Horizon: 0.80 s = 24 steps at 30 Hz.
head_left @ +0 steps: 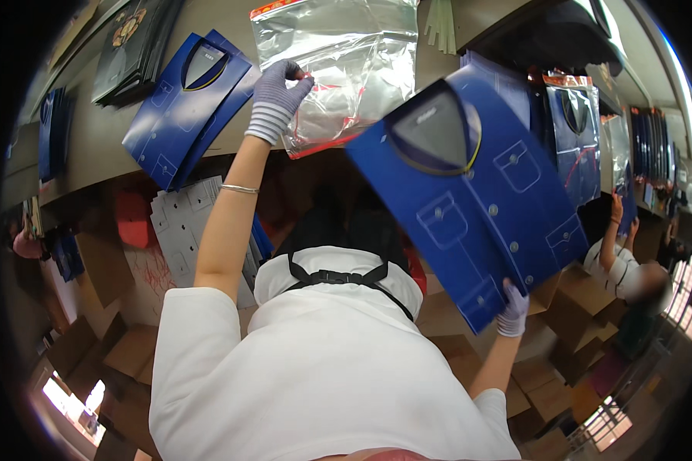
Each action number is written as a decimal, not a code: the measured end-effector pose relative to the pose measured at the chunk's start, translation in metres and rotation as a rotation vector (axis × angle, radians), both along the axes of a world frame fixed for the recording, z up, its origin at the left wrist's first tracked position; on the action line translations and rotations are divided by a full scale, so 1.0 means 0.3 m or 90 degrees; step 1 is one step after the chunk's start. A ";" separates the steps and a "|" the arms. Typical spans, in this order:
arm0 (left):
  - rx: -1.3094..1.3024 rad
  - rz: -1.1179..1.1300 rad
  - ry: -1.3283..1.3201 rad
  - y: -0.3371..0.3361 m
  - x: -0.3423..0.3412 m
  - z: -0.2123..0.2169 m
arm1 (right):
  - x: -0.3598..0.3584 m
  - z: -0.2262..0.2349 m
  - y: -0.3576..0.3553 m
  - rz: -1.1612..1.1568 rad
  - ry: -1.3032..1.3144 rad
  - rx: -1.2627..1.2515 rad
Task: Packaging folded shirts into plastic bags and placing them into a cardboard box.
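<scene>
My right hand [514, 311], in a pale glove, grips the lower edge of a blue card folder [488, 207] printed like a shirt, with buttons, pockets and a collar-shaped cut-out. The folder is tilted and held out over the table's front edge. My left hand [279, 100], in a grey striped glove, is over a clear plastic bag [361, 65] with red edging. Its thumb and forefinger are pinched together on the bag's film. The bag lies flat on the table. Left of that hand, more blue shirt-printed folders [184, 107] lie stacked at the table edge.
A pile of dark folders [134, 50] sits at the far left of the table [231, 138]. Bagged blue folders [575, 138] stand at the right. White card sheets [184, 230] and open cardboard boxes [577, 300] are below. A co-worker's arm [611, 230] shows at right.
</scene>
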<state>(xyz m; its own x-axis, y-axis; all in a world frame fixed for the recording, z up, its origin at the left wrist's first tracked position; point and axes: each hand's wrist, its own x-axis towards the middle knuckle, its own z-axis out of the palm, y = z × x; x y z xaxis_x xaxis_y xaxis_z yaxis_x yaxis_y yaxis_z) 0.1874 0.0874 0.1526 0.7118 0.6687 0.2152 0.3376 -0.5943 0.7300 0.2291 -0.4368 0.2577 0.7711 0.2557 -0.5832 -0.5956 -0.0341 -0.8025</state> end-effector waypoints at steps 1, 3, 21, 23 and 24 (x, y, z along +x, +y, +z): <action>-0.028 -0.011 -0.031 -0.014 -0.005 -0.014 | -0.024 0.027 -0.015 0.013 0.009 0.013; -0.004 -0.028 -0.034 -0.035 -0.005 -0.032 | -0.084 0.011 -0.073 0.052 0.015 -0.019; 0.099 -0.013 0.197 -0.107 -0.299 -0.198 | -0.200 -0.332 0.251 0.132 -0.013 -0.013; 0.065 0.013 0.126 -0.128 -0.301 -0.195 | -0.186 -0.322 0.296 0.182 -0.056 -0.045; 0.061 0.017 0.127 -0.125 -0.306 -0.199 | -0.185 -0.329 0.300 0.188 -0.055 -0.048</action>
